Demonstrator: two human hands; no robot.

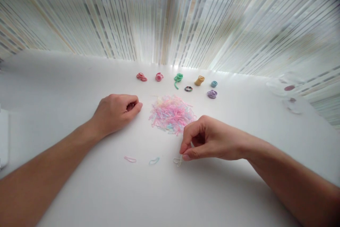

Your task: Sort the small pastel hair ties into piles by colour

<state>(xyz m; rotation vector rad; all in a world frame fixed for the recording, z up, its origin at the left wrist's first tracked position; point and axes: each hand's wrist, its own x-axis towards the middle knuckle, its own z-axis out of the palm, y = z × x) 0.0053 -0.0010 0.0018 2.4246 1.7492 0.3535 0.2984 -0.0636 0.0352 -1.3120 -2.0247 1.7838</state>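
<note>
A loose pile of thin pastel rubber bands (174, 113), mostly pink with some blue and cream, lies mid-table. My right hand (209, 138) is just in front of the pile's right side, thumb and forefinger pinched on a whitish rubber band (177, 162) that hangs at the tabletop. To its left, a light blue rubber band (154, 161) and a pink rubber band (130, 159) lie apart in a row. My left hand (117, 113) rests on the table left of the pile, fingers curled and thumb against the forefinger, with nothing visible in it.
Behind the pile stand small coiled bundles: red (141, 77), pink (159, 77), green (178, 78), yellow (199, 80), blue (214, 84) and purple (212, 94). A dark multicoloured ring (188, 89) lies among them. A striped curtain (170, 18) borders the white table (106, 191).
</note>
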